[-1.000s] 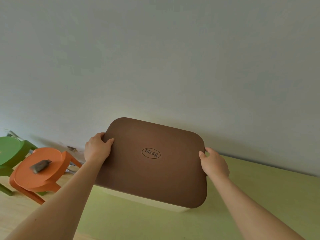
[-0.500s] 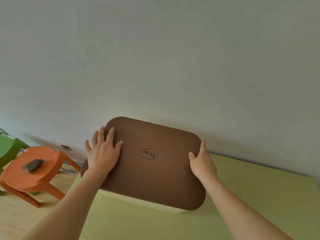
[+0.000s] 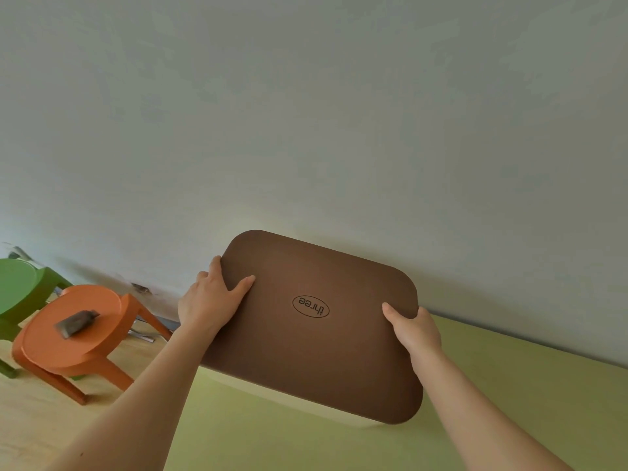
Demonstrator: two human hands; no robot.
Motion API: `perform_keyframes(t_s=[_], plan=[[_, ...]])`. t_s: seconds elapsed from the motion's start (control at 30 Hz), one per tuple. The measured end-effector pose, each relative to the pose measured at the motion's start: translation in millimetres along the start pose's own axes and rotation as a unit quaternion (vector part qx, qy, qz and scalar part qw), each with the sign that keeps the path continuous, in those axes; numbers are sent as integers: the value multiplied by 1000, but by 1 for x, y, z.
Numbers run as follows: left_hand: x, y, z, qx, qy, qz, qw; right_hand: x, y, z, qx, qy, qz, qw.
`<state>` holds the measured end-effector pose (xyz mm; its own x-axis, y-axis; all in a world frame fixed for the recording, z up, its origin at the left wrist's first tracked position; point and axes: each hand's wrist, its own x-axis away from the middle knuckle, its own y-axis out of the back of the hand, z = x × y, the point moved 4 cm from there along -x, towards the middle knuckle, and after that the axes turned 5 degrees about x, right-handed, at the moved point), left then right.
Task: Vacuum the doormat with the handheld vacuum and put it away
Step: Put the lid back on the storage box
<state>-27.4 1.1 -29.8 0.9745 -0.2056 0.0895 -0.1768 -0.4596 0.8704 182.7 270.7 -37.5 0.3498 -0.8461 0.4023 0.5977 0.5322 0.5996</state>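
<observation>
Doormat (image 3: 316,355) tilted near wall (image 3: 306,130), over green surface (image 3: 516,402); left hand (image 3: 209,300) and right hand (image 3: 413,329) each clasp a side edge, thumbs in front, likely to stand it away. Vacuum unseen.

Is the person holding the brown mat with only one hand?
No, the left hand grips the brown mat at its left edge and the right hand grips its right edge.

The left arm (image 3: 146,396) and the right arm (image 3: 475,413) are bare as far as can be seen. The left hand (image 3: 210,300) and the right hand (image 3: 413,329) are bare too. The nails look short, but they are blurry.
</observation>
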Motion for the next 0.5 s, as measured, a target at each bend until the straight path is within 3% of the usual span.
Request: perform_keyframes(t_s=[0.5], plan=[[-59, 10, 4, 31, 1, -4, 1000, -23, -33, 36, 13, -5, -24, 1000]])
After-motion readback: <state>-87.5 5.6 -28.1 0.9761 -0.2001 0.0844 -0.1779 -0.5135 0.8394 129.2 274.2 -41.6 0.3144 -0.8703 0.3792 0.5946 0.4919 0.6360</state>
